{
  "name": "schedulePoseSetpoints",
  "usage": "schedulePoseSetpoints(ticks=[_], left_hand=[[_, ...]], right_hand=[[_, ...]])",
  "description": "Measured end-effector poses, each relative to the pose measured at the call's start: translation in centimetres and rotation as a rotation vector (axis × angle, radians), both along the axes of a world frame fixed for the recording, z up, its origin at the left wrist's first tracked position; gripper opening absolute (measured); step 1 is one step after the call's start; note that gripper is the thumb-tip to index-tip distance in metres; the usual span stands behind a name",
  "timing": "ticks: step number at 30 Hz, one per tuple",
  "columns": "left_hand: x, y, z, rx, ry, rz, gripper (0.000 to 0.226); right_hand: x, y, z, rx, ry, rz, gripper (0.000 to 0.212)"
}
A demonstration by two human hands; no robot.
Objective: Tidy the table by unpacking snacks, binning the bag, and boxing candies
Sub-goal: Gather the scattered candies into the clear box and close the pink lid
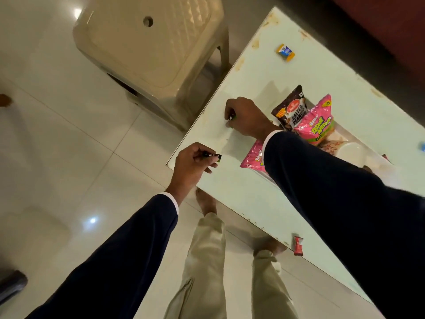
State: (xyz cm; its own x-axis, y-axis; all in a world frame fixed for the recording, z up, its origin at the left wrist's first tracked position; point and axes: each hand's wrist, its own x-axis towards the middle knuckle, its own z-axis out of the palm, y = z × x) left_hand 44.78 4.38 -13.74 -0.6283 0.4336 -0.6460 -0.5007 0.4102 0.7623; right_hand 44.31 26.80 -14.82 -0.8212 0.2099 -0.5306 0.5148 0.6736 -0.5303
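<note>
My left hand (192, 163) hovers over the table's near left corner and pinches a small black candy (213, 156). My right hand (246, 117) is on the white table (253, 192), fingers closed on a small green-and-white candy (232, 117). Right of that hand stand a brown salted peanuts packet (291, 109) and a pink snack packet (317, 123). A second pink packet (254, 156) shows partly under my right sleeve. A red candy (298, 245) lies near the table's front edge. Far back lies a yellow-and-blue candy (285, 52).
A beige plastic stool (149, 42) stands on the tiled floor left of the table. A white round container (350, 151) sits behind my right forearm. My legs and bare feet are below the table's front edge. A dark object (11, 284) lies at the lower left.
</note>
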Motion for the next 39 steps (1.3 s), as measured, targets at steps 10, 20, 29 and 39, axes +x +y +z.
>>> schedulePoseSetpoints(ticks=[10,20,29,39], left_hand=[[6.7,10.4,7.9,0.271,0.055,-0.049,0.017],[28.6,24.4,10.6,0.261,0.004,-0.531,0.014],[43.9,31.2,6.1,-0.050,0.123,-0.648,0.007],[48.9,34.5,3.0,-0.152,0.196,-0.637,0.013]], right_hand=[[19.2,4.4,12.9,-0.433,0.411,-0.836,0.012],[49.7,9.4,14.2,-0.410,0.421,-1.462,0.019],[61.7,13.2,8.5,-0.156,0.198,-1.696,0.019],[63.0,16.2,5.5,-0.126,0.186,-1.610,0.017]])
